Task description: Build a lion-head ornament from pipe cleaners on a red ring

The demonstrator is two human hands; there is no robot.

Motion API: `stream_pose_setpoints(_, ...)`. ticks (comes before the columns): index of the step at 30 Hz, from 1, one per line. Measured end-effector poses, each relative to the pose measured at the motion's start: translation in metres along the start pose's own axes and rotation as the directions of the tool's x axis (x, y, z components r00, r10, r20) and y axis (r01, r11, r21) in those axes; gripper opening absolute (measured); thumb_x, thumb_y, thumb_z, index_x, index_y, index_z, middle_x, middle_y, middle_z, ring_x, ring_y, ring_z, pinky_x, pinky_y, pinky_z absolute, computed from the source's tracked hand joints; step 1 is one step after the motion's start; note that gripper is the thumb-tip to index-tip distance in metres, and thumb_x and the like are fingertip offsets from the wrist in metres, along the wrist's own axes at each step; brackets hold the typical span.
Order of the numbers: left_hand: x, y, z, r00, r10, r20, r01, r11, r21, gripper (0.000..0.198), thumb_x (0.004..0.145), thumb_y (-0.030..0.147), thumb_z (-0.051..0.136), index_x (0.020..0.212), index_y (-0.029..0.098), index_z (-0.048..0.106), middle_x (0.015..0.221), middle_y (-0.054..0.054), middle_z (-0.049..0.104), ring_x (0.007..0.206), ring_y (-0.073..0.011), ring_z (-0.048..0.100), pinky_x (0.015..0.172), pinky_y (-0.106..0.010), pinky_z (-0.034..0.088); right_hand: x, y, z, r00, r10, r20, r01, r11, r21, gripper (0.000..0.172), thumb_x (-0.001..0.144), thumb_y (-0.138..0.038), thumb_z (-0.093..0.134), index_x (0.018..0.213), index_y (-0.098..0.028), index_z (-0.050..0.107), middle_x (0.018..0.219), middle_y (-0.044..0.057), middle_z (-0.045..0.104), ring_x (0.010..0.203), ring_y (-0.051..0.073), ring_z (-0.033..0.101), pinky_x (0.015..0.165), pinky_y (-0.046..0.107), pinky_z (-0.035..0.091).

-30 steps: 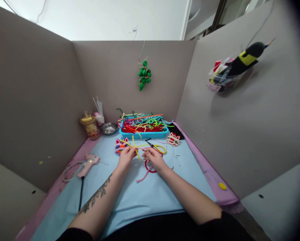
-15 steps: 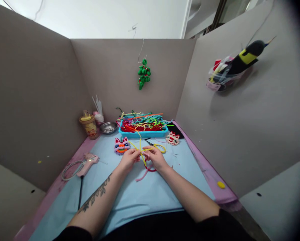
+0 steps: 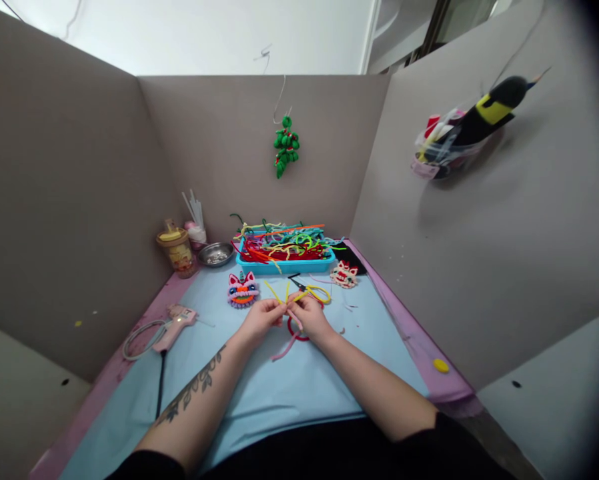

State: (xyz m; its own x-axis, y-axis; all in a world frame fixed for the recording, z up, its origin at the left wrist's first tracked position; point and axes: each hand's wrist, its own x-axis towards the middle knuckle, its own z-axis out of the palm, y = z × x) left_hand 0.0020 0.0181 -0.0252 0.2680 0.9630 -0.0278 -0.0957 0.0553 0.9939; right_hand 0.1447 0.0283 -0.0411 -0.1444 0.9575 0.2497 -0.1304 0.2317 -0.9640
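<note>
My left hand [image 3: 260, 319] and my right hand [image 3: 308, 316] meet over the light blue mat [image 3: 279, 393], fingertips pinched together on a yellow pipe cleaner [image 3: 278, 295] whose ends stick up between them. Under my right hand lies a red pipe cleaner loop [image 3: 295, 332] with a pink strand [image 3: 283, 349] trailing toward me. Yellow-handled scissors [image 3: 310, 291] lie just beyond my right hand. A pink and orange pipe-cleaner face [image 3: 242, 291] rests to the left of my hands.
A blue tray [image 3: 285, 265] heaped with coloured pipe cleaners stands at the back, beside a small white and red figure [image 3: 344, 274]. A pink glue gun [image 3: 175, 321] with its cable lies left. A steel bowl [image 3: 216, 254] and jar [image 3: 178, 249] occupy the back-left corner. Grey partitions enclose the desk.
My hands have drawn together and the yellow pipe cleaner's long ends have been folded in shorter between them. The pink and orange face, earlier partly covered by my left hand, now shows fully.
</note>
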Motion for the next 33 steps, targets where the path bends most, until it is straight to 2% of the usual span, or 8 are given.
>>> stream_pose_setpoints(10,0.0,0.001,0.002,0.999,-0.02,0.05,0.023,0.998,-0.053,0.03,0.063,0.04,0.069,0.059,0.014,0.055,0.05,0.002,0.051,0.045,-0.0072,0.042,0.047,-0.02,0.028,-0.002,0.005,0.005,0.995,0.105,0.002,-0.103,0.971,0.216,0.035,0.067,-0.049,0.064,0.066,-0.018,0.05,0.054,-0.004,0.046,0.051,0.01,0.043,0.052,0.023,0.038)
stream_pose_setpoints(18,-0.005,0.01,0.007,0.996,-0.038,0.081,0.047,0.993,-0.11,0.027,0.061,0.037,0.07,0.061,0.012,0.061,0.05,0.001,0.053,0.044,-0.0068,0.041,0.046,-0.021,0.029,-0.007,-0.006,0.012,0.982,0.176,0.07,-0.189,0.911,0.367,0.037,0.064,-0.049,0.068,0.065,-0.019,0.047,0.051,-0.005,0.046,0.046,0.01,0.043,0.048,0.024,0.038)
stream_pose_setpoints(21,-0.005,0.009,0.007,0.996,-0.033,0.079,0.042,0.992,-0.119,0.028,0.06,0.038,0.071,0.061,0.012,0.061,0.05,0.001,0.052,0.044,-0.0068,0.041,0.046,-0.021,0.029,-0.006,-0.007,0.011,0.984,0.164,0.072,-0.179,0.914,0.363,0.034,0.066,-0.048,0.066,0.066,-0.019,0.048,0.053,-0.004,0.047,0.047,0.01,0.044,0.049,0.024,0.038)
stream_pose_setpoints(25,-0.004,0.006,0.003,0.998,-0.019,0.062,0.024,0.996,-0.087,0.029,0.063,0.04,0.071,0.064,0.012,0.061,0.05,0.002,0.051,0.045,-0.0071,0.043,0.047,-0.02,0.032,-0.002,-0.004,0.002,0.997,0.075,0.019,-0.077,0.959,0.271,0.029,0.067,-0.042,0.067,0.067,-0.017,0.052,0.056,-0.004,0.049,0.051,0.009,0.044,0.052,0.022,0.036)
stream_pose_setpoints(28,-0.004,0.006,-0.001,0.998,-0.029,0.063,0.033,0.996,-0.078,0.031,0.066,0.042,0.068,0.074,0.012,0.064,0.064,-0.002,0.059,0.052,-0.0078,0.048,0.051,-0.02,0.037,0.001,-0.001,-0.005,1.0,0.028,-0.008,-0.026,0.976,0.214,0.024,0.068,-0.038,0.067,0.072,-0.017,0.056,0.061,-0.003,0.053,0.055,0.01,0.047,0.055,0.022,0.037)
stream_pose_setpoints(31,-0.003,0.007,-0.003,0.998,-0.026,0.052,0.03,0.998,-0.063,0.034,0.066,0.043,0.068,0.083,0.014,0.063,0.082,-0.006,0.064,0.054,-0.0072,0.05,0.052,-0.02,0.039,0.003,0.001,-0.009,0.998,0.045,-0.041,-0.035,0.978,0.203,0.025,0.067,-0.038,0.067,0.075,-0.017,0.056,0.061,-0.003,0.054,0.055,0.01,0.048,0.055,0.023,0.038)
stream_pose_setpoints(33,-0.002,0.007,-0.004,0.999,-0.012,0.05,0.013,1.0,-0.019,0.035,0.064,0.044,0.069,0.083,0.014,0.061,0.078,-0.004,0.064,0.051,-0.0068,0.049,0.05,-0.02,0.038,0.002,0.001,-0.009,0.997,0.063,-0.044,-0.052,0.976,0.213,0.026,0.064,-0.037,0.069,0.076,-0.017,0.056,0.061,-0.004,0.054,0.054,0.01,0.048,0.053,0.022,0.037)
